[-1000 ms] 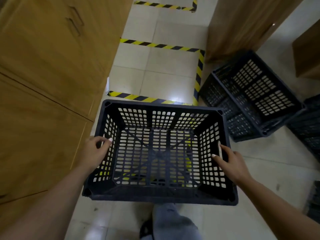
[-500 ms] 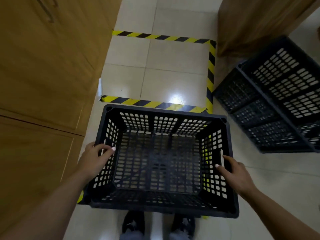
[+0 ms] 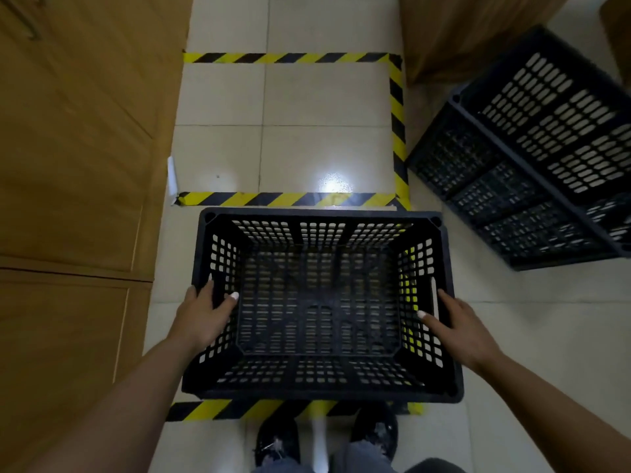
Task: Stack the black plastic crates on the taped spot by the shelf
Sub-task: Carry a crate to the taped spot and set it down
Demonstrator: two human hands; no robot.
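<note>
- Black perforated plastic crate [image 3: 321, 302] is in our hands, open side up, right in front of our feet and above a floor spot framed by yellow-and-black striped tape [image 3: 218, 409]. Can't tell whether it's resting on the tiles or just above them.
- Our left hand [image 3: 201, 310] grips the crate's left wall, thumb hooked inside over the rim, fingers down the outside.
- Our right hand [image 3: 461, 324] does the same on the right wall next to the handle slot, thumb inside, the other fingers wrapped around the outside.
- A tape strip runs just beyond the crate's far rim, and past that there's a second taped rectangle [image 3: 397, 131] on the pale floor tiles [image 3: 222, 155] with a bright light reflection on it.
- Wooden cabinet [image 3: 75, 165] stands along the left, right beside both taped areas.
- Off to the right, more black plastic crates [image 3: 532, 158] lie tipped on their sides, outside the tape, well apart from ours.
- A brown wooden panel [image 3: 461, 32] stands at the top right, behind those tipped crates.
- Our dark shoes [image 3: 276, 442] are just behind the near tape strip.
</note>
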